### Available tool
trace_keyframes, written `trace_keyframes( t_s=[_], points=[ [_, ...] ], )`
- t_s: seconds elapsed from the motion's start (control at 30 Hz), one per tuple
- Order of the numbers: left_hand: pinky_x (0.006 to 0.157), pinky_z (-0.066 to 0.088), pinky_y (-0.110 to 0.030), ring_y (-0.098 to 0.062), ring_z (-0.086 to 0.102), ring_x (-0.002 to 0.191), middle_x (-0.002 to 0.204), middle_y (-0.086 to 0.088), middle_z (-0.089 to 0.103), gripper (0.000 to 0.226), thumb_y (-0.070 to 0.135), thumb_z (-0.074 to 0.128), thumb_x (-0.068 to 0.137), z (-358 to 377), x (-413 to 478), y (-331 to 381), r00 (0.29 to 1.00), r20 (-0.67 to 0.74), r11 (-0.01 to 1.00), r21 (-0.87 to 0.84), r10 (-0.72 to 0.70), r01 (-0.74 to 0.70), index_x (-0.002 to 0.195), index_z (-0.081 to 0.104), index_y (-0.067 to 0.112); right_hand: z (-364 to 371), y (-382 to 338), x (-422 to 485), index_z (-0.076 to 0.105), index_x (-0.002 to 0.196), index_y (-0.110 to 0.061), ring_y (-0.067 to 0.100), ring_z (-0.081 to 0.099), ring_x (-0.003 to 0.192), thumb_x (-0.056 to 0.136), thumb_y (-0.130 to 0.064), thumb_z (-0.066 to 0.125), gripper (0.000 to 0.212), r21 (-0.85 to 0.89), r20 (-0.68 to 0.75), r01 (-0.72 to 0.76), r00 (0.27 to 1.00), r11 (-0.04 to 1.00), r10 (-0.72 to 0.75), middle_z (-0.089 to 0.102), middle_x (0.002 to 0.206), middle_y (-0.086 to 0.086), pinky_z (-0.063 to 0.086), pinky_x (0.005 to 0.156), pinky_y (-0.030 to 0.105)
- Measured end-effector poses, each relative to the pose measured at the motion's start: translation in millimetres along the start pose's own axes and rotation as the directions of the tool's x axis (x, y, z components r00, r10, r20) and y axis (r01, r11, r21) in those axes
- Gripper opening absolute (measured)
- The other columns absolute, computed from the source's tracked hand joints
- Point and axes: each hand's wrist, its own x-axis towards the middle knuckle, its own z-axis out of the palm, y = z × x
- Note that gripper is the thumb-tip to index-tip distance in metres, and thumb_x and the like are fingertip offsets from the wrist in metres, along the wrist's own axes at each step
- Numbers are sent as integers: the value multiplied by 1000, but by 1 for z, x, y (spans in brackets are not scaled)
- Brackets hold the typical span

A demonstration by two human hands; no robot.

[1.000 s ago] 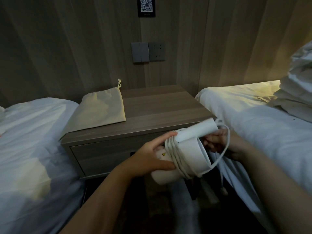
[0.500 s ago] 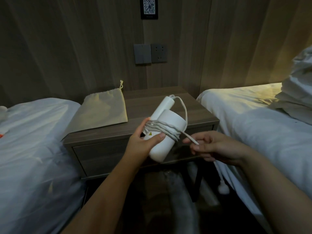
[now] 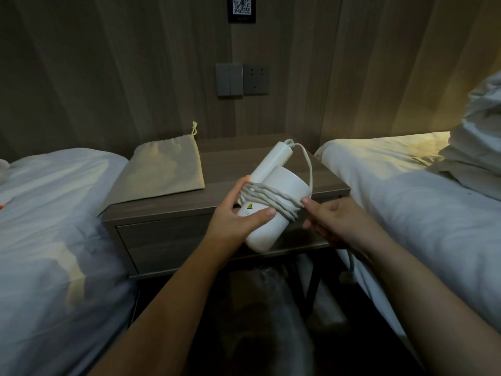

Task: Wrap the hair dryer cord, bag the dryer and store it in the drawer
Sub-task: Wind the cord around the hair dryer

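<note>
My left hand (image 3: 238, 218) grips the white hair dryer (image 3: 273, 202) in front of the nightstand, handle folded against the barrel. Several turns of its grey-white cord (image 3: 271, 196) lie around the barrel. My right hand (image 3: 336, 223) pinches the cord at the barrel's right side. The loose end runs under that hand and the plug (image 3: 348, 275) hangs below it. A beige drawstring bag (image 3: 165, 172) lies flat on the left of the nightstand top (image 3: 244, 158). The drawer front (image 3: 168, 240) below is shut.
A white bed (image 3: 48, 226) flanks the nightstand on the left and another (image 3: 406, 202) on the right, with a pillow (image 3: 477, 147) at its far end. A switch and socket plate (image 3: 242, 79) sits on the wood wall behind. Dark floor lies below.
The dryer rose from low in front of the drawer and turned handle-up. My right hand drew the cord across the barrel and now presses close against the wrapped turns.
</note>
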Motion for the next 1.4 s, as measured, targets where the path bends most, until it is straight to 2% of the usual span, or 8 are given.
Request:
trace_keyframes(
  t_s=[0.23,0.43,0.63,0.83,0.97,1.1,1.2,1.4],
  points=[
    [69,52,-10,-1,60,97,124,6,56,60,16,70,78,7,-2,1,999,-37,996,-81,27,-30,131,45,31,-2,0,-1,59,44,-17,3,32,30,83,-32,63,41,67,130,47,990,997,-55,41,37,-5,26,33,14],
    [81,54,-17,-5,60,104,130,4,55,71,21,74,75,1,-2,6,999,9,999,-25,46,-45,137,41,31,-7,4,0,57,65,-3,8,26,30,73,-43,51,42,351,327,-139,945,926,18,39,41,3,21,35,16],
    [81,53,-16,-3,60,104,126,6,56,74,11,73,73,6,-6,8,998,3,996,-65,63,-62,137,42,27,3,16,0,63,59,-10,8,34,32,46,-40,88,41,591,501,-309,865,745,-39,47,48,4,28,36,15],
    [83,55,-25,-12,58,107,122,6,54,59,13,66,80,13,-7,8,1000,0,993,-118,14,-14,130,43,35,9,20,-1,63,60,-10,9,36,36,41,-40,91,44,579,636,-448,771,682,-34,48,51,3,29,39,18],
    [85,53,-30,-16,58,108,128,2,51,62,16,66,80,14,-4,8,999,-25,989,-145,-41,37,133,40,36,15,16,-3,57,64,-8,8,30,33,66,-53,66,45,455,522,-370,847,810,94,41,46,2,23,39,18],
    [83,49,-17,-4,53,109,135,8,48,82,21,78,70,1,-3,14,997,-57,993,114,45,-38,138,36,41,5,7,-2,49,50,-17,11,27,37,85,-29,60,39,206,296,-108,954,973,44,37,44,2,21,39,21],
    [73,48,-4,5,51,102,135,11,46,83,23,79,68,-1,-5,18,996,-50,985,163,71,-62,136,35,45,0,2,-4,62,61,-15,9,34,36,89,-20,56,29,-19,268,-46,962,999,50,43,43,-1,26,38,19],
    [83,46,-17,-3,52,107,137,10,46,85,28,79,68,6,-7,18,996,-74,985,170,53,-39,137,33,47,3,-8,-9,70,79,-15,1,49,43,92,-20,50,24,-436,255,67,965,897,52,52,51,-4,36,48,15]
  ],
)
